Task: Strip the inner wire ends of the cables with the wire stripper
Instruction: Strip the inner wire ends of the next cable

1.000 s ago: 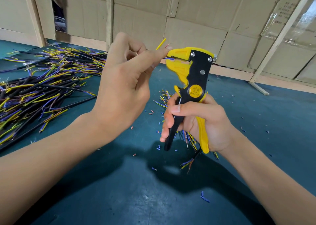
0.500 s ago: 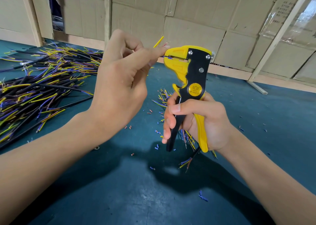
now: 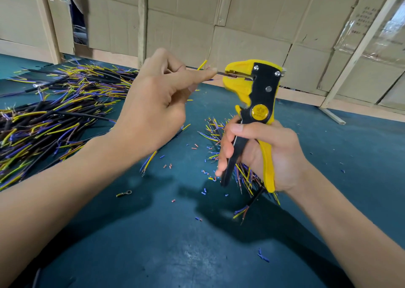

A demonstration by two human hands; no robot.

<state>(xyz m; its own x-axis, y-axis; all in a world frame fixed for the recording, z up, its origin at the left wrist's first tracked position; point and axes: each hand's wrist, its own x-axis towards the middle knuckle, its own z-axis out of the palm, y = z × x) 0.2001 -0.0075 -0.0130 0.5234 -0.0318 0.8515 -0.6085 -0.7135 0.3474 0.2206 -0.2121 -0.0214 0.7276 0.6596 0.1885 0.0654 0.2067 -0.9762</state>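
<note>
Filling the background: flattened cardboard panels point(image 3: 241, 24) braced by pale wooden battens point(image 3: 359, 44). Spreading below them, a dark teal work surface point(image 3: 153, 244), worn pale in patches. Sprawling over its left side, a big heap of black cables point(image 3: 50, 116) with yellow, purple and brown inner wires fanning out at the ends. Lying behind the right wrist, a smaller pile of cables point(image 3: 243, 176), mostly hidden by that hand. Standing upright near the centre, the yellow and black wire stripper point(image 3: 256, 90), handles wrapped by the curled fingers of the right hand point(image 3: 265, 154), head slightly blurred. Reaching in from the left, the left hand point(image 3: 153, 110), thumb and forefinger pinching a thin dark inner wire point(image 3: 221, 74) whose tip is sitting between the stripper's jaws; blocking the cable's body from view. Sticking up past the fingertips, 1 yellow wire point(image 3: 202, 65). Resting alone on the surface, 1 small ring terminal point(image 3: 124, 193). Littering the surface around both hands, tiny blue and pink insulation offcuts point(image 3: 198, 219).
</note>
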